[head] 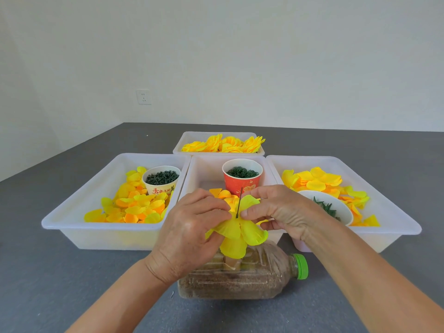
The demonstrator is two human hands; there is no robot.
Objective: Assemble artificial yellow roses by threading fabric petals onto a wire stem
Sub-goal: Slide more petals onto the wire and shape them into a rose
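Note:
A half-built yellow rose [240,233] of fabric petals sits on a thin dark wire stem [239,203] that pokes up through its middle. My left hand [189,227] pinches the petals from the left. From the right, my right hand [281,210] pinches the petal layer close to the wire. Both hands hover above a bottle lying on its side. The lower part of the wire is hidden by petals and fingers.
A plastic bottle [242,277] with a green cap lies in front. Three white trays sit behind: the left tray [79,219] with petals and a cup [161,180], the middle tray [204,169] with a red cup [242,179], the right tray [394,219] with petals and a bowl [336,207]. A far tray [192,138] holds finished roses.

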